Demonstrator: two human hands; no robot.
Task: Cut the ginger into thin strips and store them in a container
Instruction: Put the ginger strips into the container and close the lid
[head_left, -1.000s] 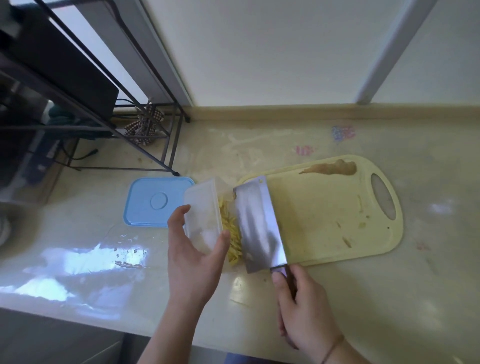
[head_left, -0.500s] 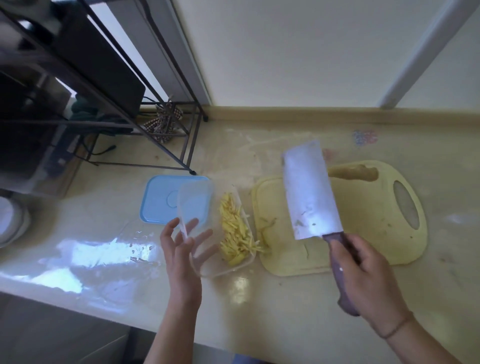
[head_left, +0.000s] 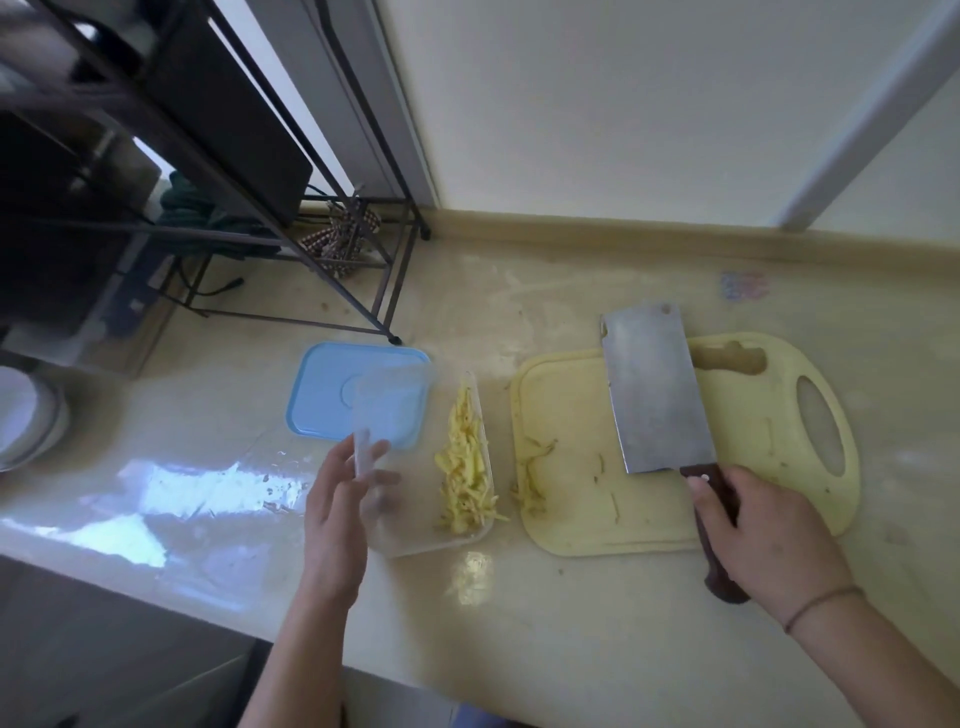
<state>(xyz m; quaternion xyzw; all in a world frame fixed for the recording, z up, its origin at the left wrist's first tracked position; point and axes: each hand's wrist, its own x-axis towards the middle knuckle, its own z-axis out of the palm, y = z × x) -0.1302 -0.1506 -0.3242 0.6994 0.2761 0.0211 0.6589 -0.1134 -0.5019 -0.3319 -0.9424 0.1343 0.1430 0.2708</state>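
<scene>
Right hand (head_left: 763, 540) gripping cleaver (head_left: 655, 389) over cutting board (head_left: 571, 519); left hand (head_left: 337, 499), fingers apparently loose, beside tilted container (head_left: 415, 530), blue lid (head_left: 332, 395) behind.

The counter (head_left: 597, 613) carries one clear container (head_left: 415, 540), one blue lid (head_left: 332, 395), one yellow cutting board (head_left: 571, 499) and one cleaver (head_left: 654, 395). Two hands show: the left hand (head_left: 337, 514) at 7 o'clock, the right hand (head_left: 769, 540) at 4 o'clock. One metal rack (head_left: 332, 249) stands at 10 o'clock.
</scene>
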